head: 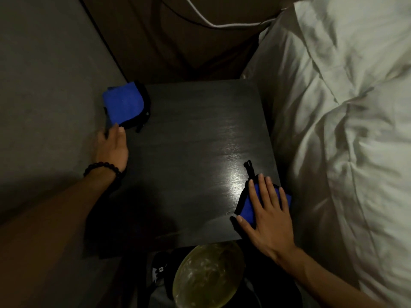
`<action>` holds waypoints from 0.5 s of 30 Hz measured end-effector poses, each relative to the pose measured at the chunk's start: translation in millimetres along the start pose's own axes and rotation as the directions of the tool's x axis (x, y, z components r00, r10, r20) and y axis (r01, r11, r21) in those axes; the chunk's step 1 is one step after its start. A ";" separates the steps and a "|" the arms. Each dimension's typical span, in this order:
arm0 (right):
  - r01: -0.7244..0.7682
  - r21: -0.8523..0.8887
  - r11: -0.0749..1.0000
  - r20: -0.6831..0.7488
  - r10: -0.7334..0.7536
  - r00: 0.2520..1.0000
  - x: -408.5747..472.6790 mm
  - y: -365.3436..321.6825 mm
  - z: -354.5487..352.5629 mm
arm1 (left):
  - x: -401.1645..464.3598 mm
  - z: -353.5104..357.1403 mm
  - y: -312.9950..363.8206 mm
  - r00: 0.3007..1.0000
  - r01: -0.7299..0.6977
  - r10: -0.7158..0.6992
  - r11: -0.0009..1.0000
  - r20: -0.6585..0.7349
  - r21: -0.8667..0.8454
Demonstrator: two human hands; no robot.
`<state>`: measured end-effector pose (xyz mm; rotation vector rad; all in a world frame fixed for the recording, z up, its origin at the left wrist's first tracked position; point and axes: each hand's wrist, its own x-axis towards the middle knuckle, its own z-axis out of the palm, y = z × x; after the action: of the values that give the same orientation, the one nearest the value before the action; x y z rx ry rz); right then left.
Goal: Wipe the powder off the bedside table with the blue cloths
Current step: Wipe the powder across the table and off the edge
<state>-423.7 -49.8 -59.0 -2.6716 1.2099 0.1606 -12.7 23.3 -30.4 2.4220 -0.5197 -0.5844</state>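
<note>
White rumpled bedding (347, 112) fills the right side, a white cable (213, 24) curves across the brown headboard (173, 41) at the top, and a yellowish glass bowl (208, 276) sits at the bottom.

A rumpled white duvet (360, 134) is lying as the landmark on the right, catching most of the dim light. A plain grey wall (44, 85) is standing well to its left. A brown padded headboard (169, 41) is rising beyond its upper left, where a thin white cable (206, 22) is trailing across.
</note>
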 end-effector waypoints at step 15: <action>0.103 0.047 0.994 0.000 -0.103 0.995 -9.6 -64.4 16.5 | 3.1 -10.9 10.9 1.000 -0.014 0.014 1.000 0.007 -0.001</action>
<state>-381.8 2.3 -64.3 -2.6846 1.0590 0.1181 -7.0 18.5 -16.6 2.4138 -0.5391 -0.5875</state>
